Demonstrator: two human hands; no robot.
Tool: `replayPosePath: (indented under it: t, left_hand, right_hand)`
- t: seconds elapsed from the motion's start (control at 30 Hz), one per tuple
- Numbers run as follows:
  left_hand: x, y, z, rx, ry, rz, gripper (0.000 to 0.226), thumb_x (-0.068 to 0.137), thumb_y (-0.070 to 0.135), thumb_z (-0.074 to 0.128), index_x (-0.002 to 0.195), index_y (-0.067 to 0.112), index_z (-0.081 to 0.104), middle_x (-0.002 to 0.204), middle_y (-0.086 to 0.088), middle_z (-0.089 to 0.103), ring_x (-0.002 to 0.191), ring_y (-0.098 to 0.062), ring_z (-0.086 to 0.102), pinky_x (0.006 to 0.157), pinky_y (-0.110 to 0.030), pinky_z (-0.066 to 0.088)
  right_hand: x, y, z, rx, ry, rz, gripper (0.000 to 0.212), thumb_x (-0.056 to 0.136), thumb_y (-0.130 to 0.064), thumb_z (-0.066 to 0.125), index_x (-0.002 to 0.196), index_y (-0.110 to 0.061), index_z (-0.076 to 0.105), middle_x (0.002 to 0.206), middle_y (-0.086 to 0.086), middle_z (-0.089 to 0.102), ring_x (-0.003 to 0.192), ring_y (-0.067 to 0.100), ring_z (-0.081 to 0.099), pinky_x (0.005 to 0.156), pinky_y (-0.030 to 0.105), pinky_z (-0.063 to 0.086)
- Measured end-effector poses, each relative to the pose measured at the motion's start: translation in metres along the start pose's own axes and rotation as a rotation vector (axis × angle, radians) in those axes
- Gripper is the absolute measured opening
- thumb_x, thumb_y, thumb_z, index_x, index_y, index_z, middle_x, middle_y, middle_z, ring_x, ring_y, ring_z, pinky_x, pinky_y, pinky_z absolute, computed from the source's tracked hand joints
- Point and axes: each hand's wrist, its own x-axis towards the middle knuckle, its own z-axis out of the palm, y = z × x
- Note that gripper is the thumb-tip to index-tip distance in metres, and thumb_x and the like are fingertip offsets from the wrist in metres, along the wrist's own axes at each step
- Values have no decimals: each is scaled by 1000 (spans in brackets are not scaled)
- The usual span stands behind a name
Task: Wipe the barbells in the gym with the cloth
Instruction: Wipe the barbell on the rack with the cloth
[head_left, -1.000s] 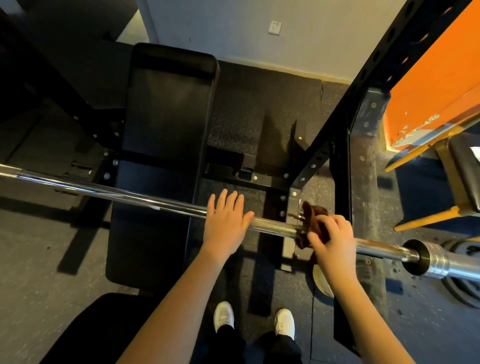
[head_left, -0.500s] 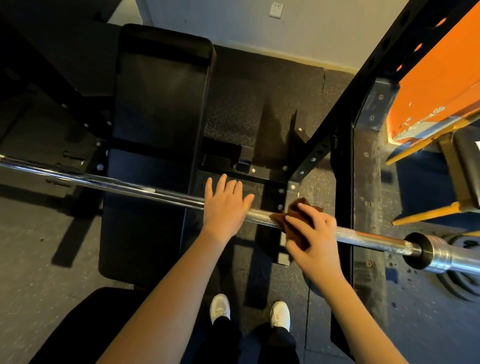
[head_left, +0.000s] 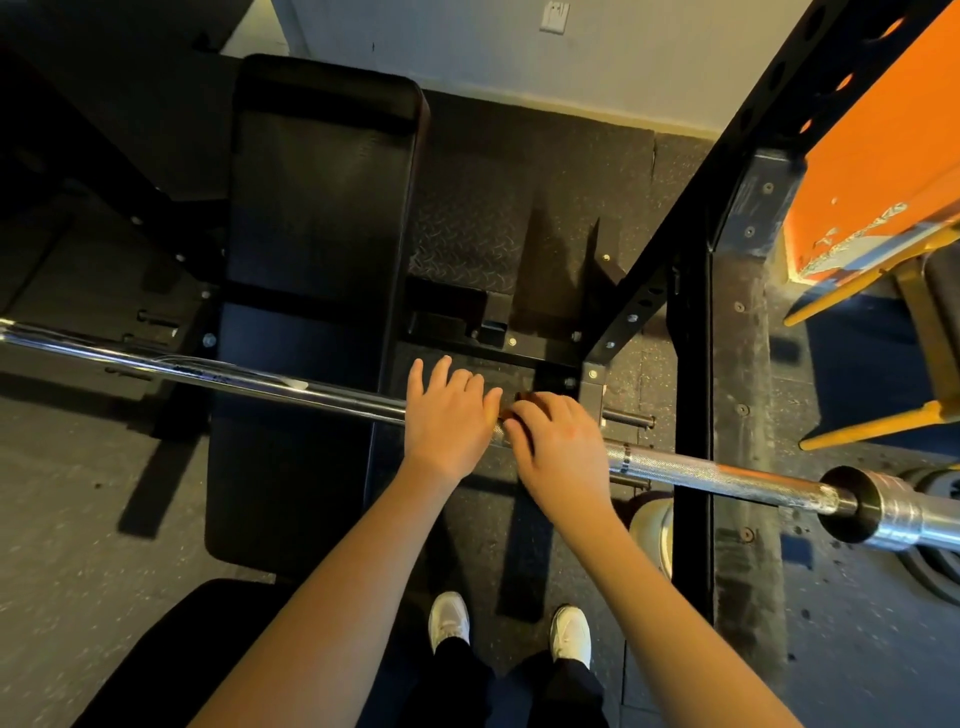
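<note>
Head view, looking down. The barbell (head_left: 717, 475) lies level across the frame from the left edge to the lower right. Its shaft is smooth and bright at the left and knurled at the right. It ends in a collar and a thick polished sleeve (head_left: 909, 519).

The cloth (head_left: 511, 410), brown, sits on the shaft near mid-frame. It is almost wholly covered, with only a small edge showing between the two hands.

The right hand (head_left: 558, 441) is curled over the cloth and presses it round the bar. The left hand (head_left: 449, 421) lies flat on the shaft just beside it, fingers straight and slightly spread, grasping nothing. The thumb sides of the two hands nearly touch.

Below the bar stands a black padded bench (head_left: 322, 208), lengthwise away from the viewer, on a dark speckled floor (head_left: 62, 519). A black perforated rack upright (head_left: 685, 228) rises at the right.

Beyond the upright is an orange panel (head_left: 883, 156) bearing white lettering along its lower edge, too blurred to read. Under the panel is a yellow frame (head_left: 878, 421).

A white wall socket (head_left: 553, 15) shows at the top. Two white shoes (head_left: 449, 621) appear at the bottom, below the forearms.
</note>
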Motion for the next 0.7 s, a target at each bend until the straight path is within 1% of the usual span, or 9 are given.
replayPosePath:
  t: [0.1,0.2,0.27,0.37,0.47,0.53,0.6,0.63,0.7]
  left_hand:
    - [1,-3,0,-6,-27,8,50,104,39,18,140,20,47,147,1,45,147,-22,19,121,-47,6]
    - [0,-4,2,-37,-22,7,51,104,40,18,140,20,48,148,1,45,148,-22,19,121,-47,6]
    - [1,-3,3,-60,0,-1,51,105,40,18,139,20,50,147,1,47,147,-21,21,121,-46,7]
    - [6,-3,4,-42,27,-20,55,103,41,15,135,20,54,144,0,50,146,-20,24,121,-46,8]
    - [10,-3,4,-36,2,-4,58,102,41,12,135,18,54,145,-1,49,147,-22,22,121,-47,8]
    - [9,-4,4,-44,-1,-13,57,102,42,13,136,18,52,146,-1,48,147,-22,21,121,-47,7]
    - [10,-3,5,-45,7,-16,57,103,42,14,136,18,53,145,-1,49,147,-22,22,121,-47,7]
    - [10,-3,5,-44,8,-18,57,103,42,14,135,18,54,145,0,50,147,-21,23,121,-47,7]
    - [11,-2,5,-38,13,-30,57,103,43,14,135,18,53,144,-1,50,146,-21,23,121,-46,7]
  right_hand:
    - [-21,39,-14,-1,19,-43,22,88,-23,62,104,-9,70,110,9,66,100,25,62,86,38,54]
    - [-39,55,-18,27,148,121,24,91,-22,56,103,-6,71,114,11,63,108,27,57,94,37,44]
    - [-28,26,0,63,203,225,21,89,-18,59,101,-6,71,112,11,64,108,27,58,94,40,48]
    - [-15,-3,17,64,139,42,20,88,-17,60,101,-6,71,115,13,65,112,30,58,94,44,51]
    - [-29,44,0,-21,119,-124,22,90,-16,57,103,-2,69,119,17,61,114,33,55,97,44,49]
    - [-46,63,-15,9,220,32,27,92,-20,51,102,-2,69,119,14,60,113,31,53,97,46,47]
    - [-39,44,-5,80,288,233,23,93,-17,53,99,-3,70,115,11,62,111,27,53,94,49,48]
    - [-31,24,6,104,274,261,18,91,-14,57,98,-3,70,113,11,63,111,27,54,95,50,48]
    - [-20,-6,23,87,232,121,16,86,-12,62,97,-4,71,114,12,65,113,30,57,100,48,48]
